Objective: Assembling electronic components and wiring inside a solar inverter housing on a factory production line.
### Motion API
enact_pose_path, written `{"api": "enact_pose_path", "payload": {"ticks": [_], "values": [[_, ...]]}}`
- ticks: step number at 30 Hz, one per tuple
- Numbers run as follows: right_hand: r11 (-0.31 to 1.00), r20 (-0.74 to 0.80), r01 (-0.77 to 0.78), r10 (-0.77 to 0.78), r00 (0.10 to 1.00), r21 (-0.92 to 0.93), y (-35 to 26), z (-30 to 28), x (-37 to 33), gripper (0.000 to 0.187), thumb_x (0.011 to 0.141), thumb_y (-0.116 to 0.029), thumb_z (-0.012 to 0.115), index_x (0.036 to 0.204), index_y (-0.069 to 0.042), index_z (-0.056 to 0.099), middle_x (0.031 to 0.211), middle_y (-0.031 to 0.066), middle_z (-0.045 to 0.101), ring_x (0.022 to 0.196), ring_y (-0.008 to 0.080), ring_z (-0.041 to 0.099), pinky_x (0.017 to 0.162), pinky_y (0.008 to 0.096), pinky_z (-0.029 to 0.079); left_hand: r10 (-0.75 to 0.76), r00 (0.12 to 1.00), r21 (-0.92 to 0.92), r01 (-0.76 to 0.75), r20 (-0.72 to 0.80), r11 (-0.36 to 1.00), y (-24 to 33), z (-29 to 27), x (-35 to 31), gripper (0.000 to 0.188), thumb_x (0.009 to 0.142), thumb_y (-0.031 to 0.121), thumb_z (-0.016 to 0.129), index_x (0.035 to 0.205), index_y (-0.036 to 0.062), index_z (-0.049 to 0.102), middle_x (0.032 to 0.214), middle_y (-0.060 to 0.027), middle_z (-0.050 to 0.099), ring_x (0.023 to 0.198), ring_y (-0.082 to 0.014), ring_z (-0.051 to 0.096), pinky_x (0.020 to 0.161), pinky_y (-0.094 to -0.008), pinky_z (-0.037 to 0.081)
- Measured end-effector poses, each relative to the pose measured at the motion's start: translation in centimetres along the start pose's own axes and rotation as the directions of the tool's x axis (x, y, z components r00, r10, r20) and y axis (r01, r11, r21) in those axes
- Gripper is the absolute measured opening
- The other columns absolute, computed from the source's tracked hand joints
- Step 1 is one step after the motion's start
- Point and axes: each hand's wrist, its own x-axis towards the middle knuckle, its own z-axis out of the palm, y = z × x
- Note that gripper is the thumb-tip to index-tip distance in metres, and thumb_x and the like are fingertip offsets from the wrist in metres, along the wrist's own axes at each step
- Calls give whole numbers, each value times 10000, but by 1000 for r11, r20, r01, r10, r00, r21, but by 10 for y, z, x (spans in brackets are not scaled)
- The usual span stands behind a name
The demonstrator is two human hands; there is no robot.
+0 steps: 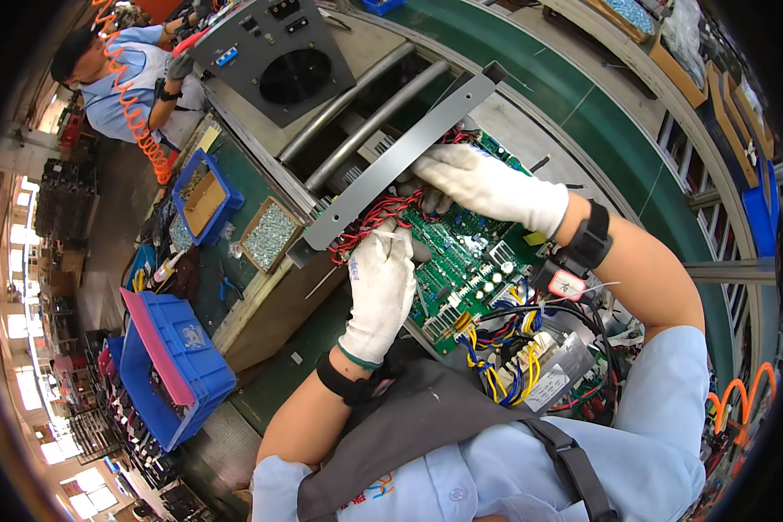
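Note:
In a white knit glove, my left hand (381, 274) is closed at a bundle of red wires (376, 211), which runs along the lower side of a grey metal bar (409, 157). My right hand (487, 183), gloved the same way, reaches in from the right. Its fingers are pressed together and bent down beside the bar, above the far part of a green circuit board (461, 261); what they hold is hidden. Nearer to me, yellow and blue wires (518, 378) lie over a silver metal box-shaped part (552, 374).
Metal rollers (378, 126) lie beyond the bar, below a dark grey panel with a round fan opening (296, 76). To the left are a blue tray (207, 198), a carton of small metal parts (271, 235), pliers (228, 289) and a blue crate (178, 357). Another person (130, 83) works far left.

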Motion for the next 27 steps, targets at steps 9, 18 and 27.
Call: {"api": "enact_pose_path", "payload": {"ticks": [9, 18, 27], "values": [[675, 234, -567, 524, 819, 472, -26, 8, 9, 316, 847, -215, 599, 1053, 19, 646, 841, 128, 685, 714, 204, 629, 677, 324, 491, 207, 978, 259, -203, 12, 944, -3, 3, -2, 203, 903, 114, 484, 754, -1, 560, 611, -108, 602, 555, -207, 554, 520, -332, 432], [724, 163, -502, 488, 857, 473, -28, -5, 2, 203, 842, -171, 575, 936, -4, 643, 713, 79, 608, 640, 152, 587, 607, 302, 468, 359, 932, 452, -342, 50, 824, 26, -2, 1, 235, 912, 165, 550, 1081, 10, 602, 894, -193, 664, 804, -317, 666, 714, -379, 521], [939, -33, -240, 256, 966, 245, -22, -14, -21, 176, 851, -150, 614, 989, -55, 665, 930, 89, 650, 889, 238, 646, 777, 332, 503, 31, 992, -184, -8, 124, 983, 16, -5, 13, 275, 914, 52, 537, 1173, -37, 561, 867, -39, 642, 631, -28, 442, 533, -178, 371]]}}
